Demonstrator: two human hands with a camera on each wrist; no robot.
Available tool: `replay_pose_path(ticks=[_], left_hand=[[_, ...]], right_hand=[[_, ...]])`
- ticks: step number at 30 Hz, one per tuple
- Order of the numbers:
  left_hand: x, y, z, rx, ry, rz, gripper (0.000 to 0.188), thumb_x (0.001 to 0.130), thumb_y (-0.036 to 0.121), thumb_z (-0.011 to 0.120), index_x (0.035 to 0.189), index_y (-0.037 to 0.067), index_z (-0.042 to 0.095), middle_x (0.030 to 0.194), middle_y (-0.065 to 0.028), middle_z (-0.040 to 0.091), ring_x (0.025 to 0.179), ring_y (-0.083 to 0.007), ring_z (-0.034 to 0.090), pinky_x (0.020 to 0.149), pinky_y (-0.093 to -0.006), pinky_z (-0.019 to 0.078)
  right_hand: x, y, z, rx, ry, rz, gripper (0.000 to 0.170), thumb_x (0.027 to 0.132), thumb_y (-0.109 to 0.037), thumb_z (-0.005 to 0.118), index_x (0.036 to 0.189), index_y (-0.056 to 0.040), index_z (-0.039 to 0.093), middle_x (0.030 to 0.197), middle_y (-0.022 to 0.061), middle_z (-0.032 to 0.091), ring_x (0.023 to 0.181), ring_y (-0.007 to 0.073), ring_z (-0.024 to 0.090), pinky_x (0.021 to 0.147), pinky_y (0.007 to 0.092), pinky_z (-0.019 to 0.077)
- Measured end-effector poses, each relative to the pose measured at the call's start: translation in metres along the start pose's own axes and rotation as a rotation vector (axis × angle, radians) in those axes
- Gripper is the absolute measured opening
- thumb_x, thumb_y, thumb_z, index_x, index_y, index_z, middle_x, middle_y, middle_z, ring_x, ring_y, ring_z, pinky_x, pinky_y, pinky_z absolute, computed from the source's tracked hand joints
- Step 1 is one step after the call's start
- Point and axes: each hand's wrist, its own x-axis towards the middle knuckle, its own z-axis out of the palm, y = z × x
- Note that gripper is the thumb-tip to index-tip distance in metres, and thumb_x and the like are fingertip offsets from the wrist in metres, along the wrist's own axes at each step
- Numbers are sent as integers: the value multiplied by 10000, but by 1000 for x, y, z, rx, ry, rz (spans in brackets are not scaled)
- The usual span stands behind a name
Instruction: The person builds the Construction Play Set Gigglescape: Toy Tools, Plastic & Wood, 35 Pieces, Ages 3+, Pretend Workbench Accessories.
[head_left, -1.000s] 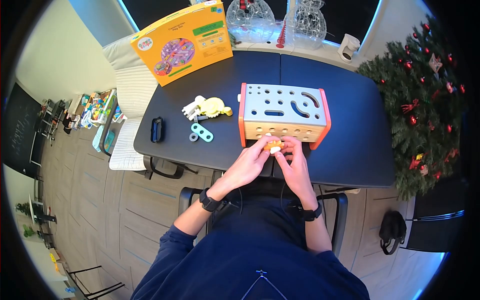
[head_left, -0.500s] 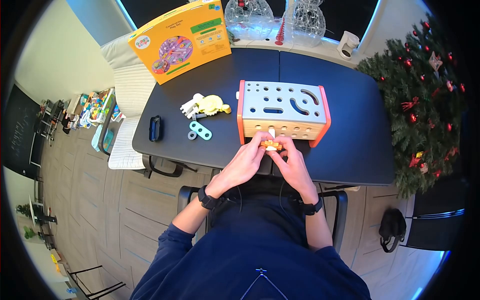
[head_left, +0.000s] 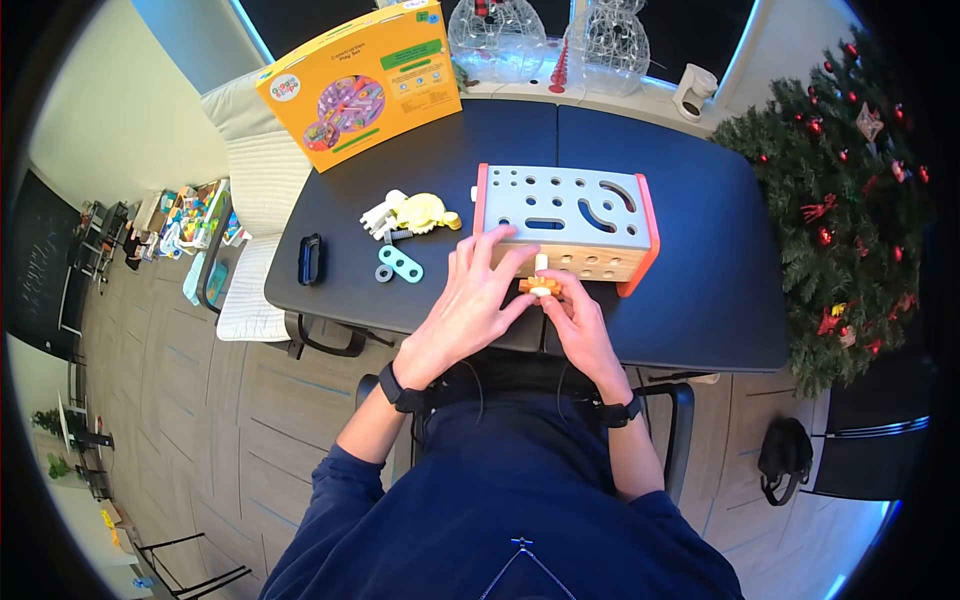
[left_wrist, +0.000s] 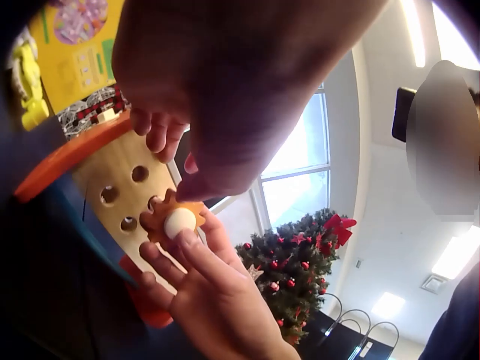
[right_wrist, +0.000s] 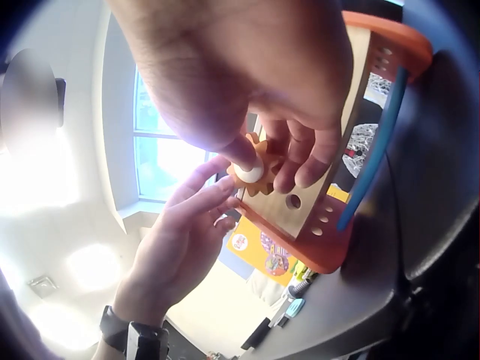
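An orange toothed gear (head_left: pixel 540 286) with a white peg (head_left: pixel 542 262) through it is in front of the wooden box's (head_left: pixel 515 254) near side. My right hand (head_left: pixel 583 335) pinches gear and peg; in the left wrist view its thumb presses the peg's round white head (left_wrist: pixel 180 222). My left hand (head_left: pixel 468 305) has its fingers spread, reaching toward the box's grey top, thumb beside the gear. The right wrist view shows the gear (right_wrist: pixel 255 166) under the right thumb, with the left fingers near its edge.
Left on the black table (head_left: pixel 400 300) lie a yellow piece (head_left: pixel 425 211), a teal three-hole strip (head_left: pixel 402 264), a grey ring (head_left: pixel 384 272) and a black case (head_left: pixel 312 260). A yellow carton (head_left: pixel 365 90) stands behind; a decorated tree (head_left: pixel 820 200) is on the right.
My left hand has let go of the gear and spread its fingers up and left toward the box. The right hand keeps its pinch; the white peg now points toward the box.
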Motion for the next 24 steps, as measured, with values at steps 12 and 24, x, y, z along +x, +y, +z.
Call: replay_pose_path(ticks=[12,24], left_hand=[[49,-29,5,210,-37,263,888,733,605,898,1375,67,602,1643,-258,376,1595,-505,235,1314,-653,163],[62,-39,9,289,-123,263,828,775,633,824,1277,8,619,1633,-333,401,1592,-524,266,1320,-702,18]], right_hand=[[5,13,-5,345,-80,118,318,1159,-116,500,1471,-61,518,1318,85,654,1192,141,646,1074,341,534],[10,12,-2,446,-135,169,350,1143,-168,558,1483,-110,500,1417,86,573,1279,161,590,1084,368,526]])
